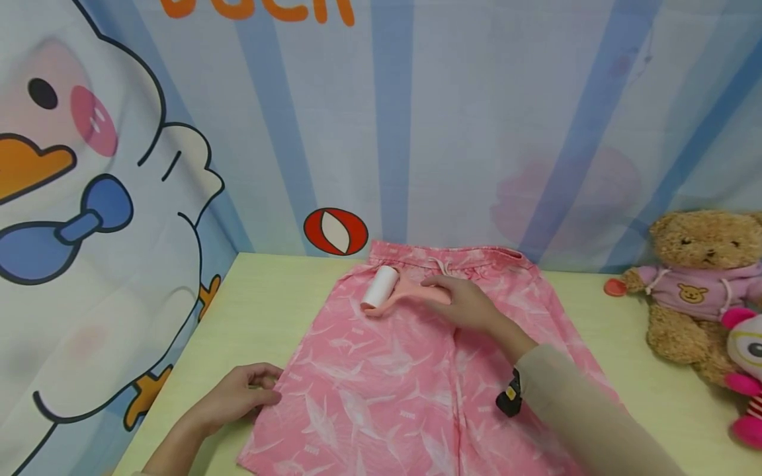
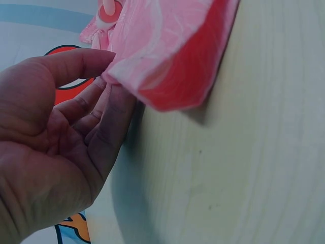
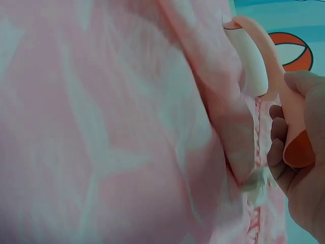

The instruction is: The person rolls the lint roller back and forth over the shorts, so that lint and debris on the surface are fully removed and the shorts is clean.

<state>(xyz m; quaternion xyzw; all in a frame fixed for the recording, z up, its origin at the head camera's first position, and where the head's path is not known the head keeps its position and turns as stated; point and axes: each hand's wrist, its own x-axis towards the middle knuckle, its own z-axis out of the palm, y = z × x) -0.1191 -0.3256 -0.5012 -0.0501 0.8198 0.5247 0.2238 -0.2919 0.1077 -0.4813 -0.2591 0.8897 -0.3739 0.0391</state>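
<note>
A printed duck (image 1: 89, 291) fills the drape at 9 o'clock in the head view. Next comes the left hand (image 1: 244, 393), low down between 7 and 8 o'clock, its thumb and fingertips pinching the edge of the shorts (image 1: 357, 370); the left wrist view shows that cloth edge lifted off the table (image 2: 244, 157). The shorts are pink with white fish prints and lie spread on the tabletop, waistband towards 12 o'clock, its cord (image 1: 440, 266) showing. From their middle, a red-and-white ball (image 1: 336, 231) printed on the drape sits at 11 o'clock, just beyond the waistband. The roller (image 1: 411, 289) is over the shorts, also towards 11 o'clock and near the waistband, its white roll at the left and its peach handle pointing to 3 o'clock. The right hand (image 1: 467, 304) is clamped on that handle, fingers wrapped round it. A small black object (image 1: 508, 395) shows at its 5 o'clock, by the sleeve (image 1: 586, 403). Further right, at 3 o'clock from that hand, a red disc (image 1: 615, 287) touches the paw of a bear (image 1: 702, 297) in a hoodie; a pink doll (image 1: 743, 340) stands at the bear's 5 o'clock, partly cut off.
</note>
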